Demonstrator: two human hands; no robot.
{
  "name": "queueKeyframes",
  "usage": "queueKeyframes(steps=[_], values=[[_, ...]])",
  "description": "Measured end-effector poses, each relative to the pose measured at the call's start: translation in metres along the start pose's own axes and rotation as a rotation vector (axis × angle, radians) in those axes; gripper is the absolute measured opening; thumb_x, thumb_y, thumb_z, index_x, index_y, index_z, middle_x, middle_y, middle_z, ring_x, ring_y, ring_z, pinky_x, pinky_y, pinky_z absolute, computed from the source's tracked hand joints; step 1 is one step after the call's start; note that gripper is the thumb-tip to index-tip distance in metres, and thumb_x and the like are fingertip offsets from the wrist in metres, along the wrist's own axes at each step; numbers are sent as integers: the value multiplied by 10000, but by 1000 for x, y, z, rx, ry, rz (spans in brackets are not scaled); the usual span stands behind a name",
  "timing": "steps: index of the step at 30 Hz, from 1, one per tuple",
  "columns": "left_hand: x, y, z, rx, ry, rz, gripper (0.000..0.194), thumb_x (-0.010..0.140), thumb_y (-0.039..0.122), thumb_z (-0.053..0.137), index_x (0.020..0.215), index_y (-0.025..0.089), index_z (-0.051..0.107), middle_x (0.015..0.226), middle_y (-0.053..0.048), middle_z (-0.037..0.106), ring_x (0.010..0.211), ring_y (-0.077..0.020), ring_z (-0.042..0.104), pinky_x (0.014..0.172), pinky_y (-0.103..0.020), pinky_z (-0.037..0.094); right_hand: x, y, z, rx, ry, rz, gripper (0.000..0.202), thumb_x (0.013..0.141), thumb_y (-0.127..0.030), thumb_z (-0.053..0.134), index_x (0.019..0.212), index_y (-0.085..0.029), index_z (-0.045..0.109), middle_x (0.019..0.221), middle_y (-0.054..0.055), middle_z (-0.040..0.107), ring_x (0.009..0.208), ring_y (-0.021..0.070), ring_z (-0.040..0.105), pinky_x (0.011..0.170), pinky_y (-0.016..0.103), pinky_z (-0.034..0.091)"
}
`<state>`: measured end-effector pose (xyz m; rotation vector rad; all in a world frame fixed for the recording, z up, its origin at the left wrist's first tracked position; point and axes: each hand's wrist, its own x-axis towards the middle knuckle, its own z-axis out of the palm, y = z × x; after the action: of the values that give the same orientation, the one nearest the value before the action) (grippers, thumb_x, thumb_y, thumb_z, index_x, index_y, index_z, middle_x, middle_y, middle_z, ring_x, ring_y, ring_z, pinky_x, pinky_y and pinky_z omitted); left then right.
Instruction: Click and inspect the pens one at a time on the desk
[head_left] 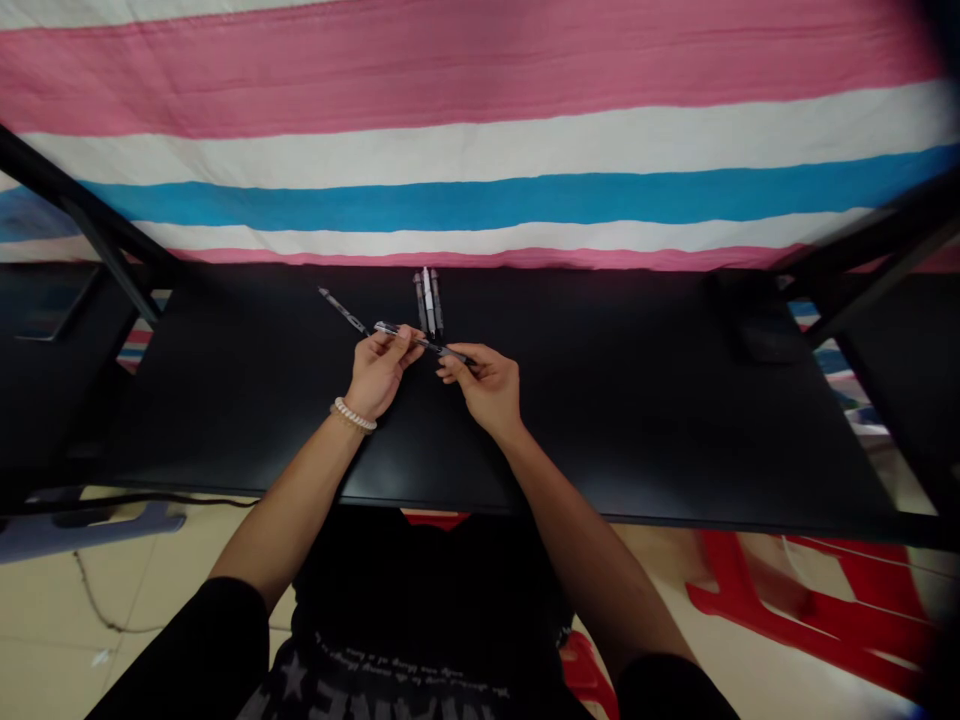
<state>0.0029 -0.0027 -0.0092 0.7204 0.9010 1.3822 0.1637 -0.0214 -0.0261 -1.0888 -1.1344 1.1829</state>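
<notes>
Over the middle of the black table, my left hand and my right hand hold one dark pen between them. My left fingers pinch its clear-and-white end, while my right fingers close round its dark end. Just beyond the hands, several pens lie side by side on the tabletop, a white one among darker ones. Another dark pen rests slantwise to the left, its near end close to my left hand. A pale coiled band circles my left wrist.
The black table has metal frame bars at both sides. A striped pink, white and blue cloth hangs along its far edge. A dark object is at the right rear. Red plastic stools stand on the floor at right.
</notes>
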Motion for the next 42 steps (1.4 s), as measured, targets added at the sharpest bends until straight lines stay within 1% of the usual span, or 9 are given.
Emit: queueKeyframes(steps=[4, 9, 13, 18, 24, 28, 31, 36, 42], values=[[-1, -5, 1, 63, -23, 29, 332, 703, 410, 884, 865, 160, 737, 869, -46, 761, 820, -120, 723, 804, -248, 590, -2, -2, 2, -2, 10, 20, 379, 754, -525, 808, 922, -209, 685, 784, 22, 763, 664, 176, 753, 628, 307, 651], [0, -6, 0, 189, 60, 176, 644, 730, 402, 873, 1281, 203, 605, 797, -30, 772, 733, -140, 737, 703, -237, 586, -7, -3, 5, -82, -52, 18, 373, 811, -543, 753, 900, -195, 654, 763, 27, 765, 608, 158, 737, 558, 270, 622], [2, -9, -2, 225, 88, 183, 670, 759, 428, 847, 1313, 152, 589, 807, -52, 776, 701, -135, 733, 684, -234, 585, -9, -1, 5, -118, -65, -1, 347, 843, -532, 725, 911, -201, 643, 770, 25, 766, 605, 153, 735, 553, 262, 616], [1, -13, -1, 190, 83, 214, 958, 738, 409, 868, 1530, 228, 360, 771, 1, 757, 784, -158, 756, 694, -233, 582, -10, -1, 5, -103, -60, -33, 334, 855, -511, 726, 946, -212, 608, 770, 15, 762, 628, 158, 745, 573, 256, 613], [0, -11, 1, 118, 51, 123, 640, 734, 391, 874, 1250, 184, 557, 838, -48, 781, 803, -159, 755, 730, -258, 590, -7, -2, 4, -113, -84, 47, 431, 903, -640, 590, 909, -210, 601, 720, 24, 736, 584, 150, 714, 520, 249, 577], [2, -9, 1, 58, 97, 138, 485, 728, 363, 880, 1096, 181, 622, 844, -42, 779, 802, -146, 750, 750, -259, 586, -4, -3, 2, -123, -10, -74, 491, 751, -588, 796, 1046, -228, 643, 855, 22, 748, 712, 157, 729, 639, 274, 606], [3, -8, 1, 48, 115, 134, 399, 730, 361, 878, 1010, 169, 669, 843, -42, 774, 760, -123, 733, 744, -248, 579, -3, -3, 1, -136, -42, -24, 415, 842, -616, 688, 901, -205, 702, 711, 12, 711, 577, 134, 682, 547, 260, 578], [3, -6, 2, 54, 110, 157, 334, 722, 385, 877, 892, 166, 690, 844, -43, 770, 786, -121, 729, 757, -244, 579, -1, -2, -1, -110, -2, -37, 452, 757, -601, 777, 1007, -226, 739, 795, 10, 739, 675, 149, 714, 613, 278, 617], [4, -7, 0, 58, 107, 164, 297, 753, 370, 858, 891, 170, 687, 854, -45, 768, 782, -113, 726, 764, -247, 575, -2, -4, 0, -109, -40, 38, 460, 782, -649, 726, 925, -212, 757, 750, 20, 731, 618, 148, 709, 539, 264, 605]])
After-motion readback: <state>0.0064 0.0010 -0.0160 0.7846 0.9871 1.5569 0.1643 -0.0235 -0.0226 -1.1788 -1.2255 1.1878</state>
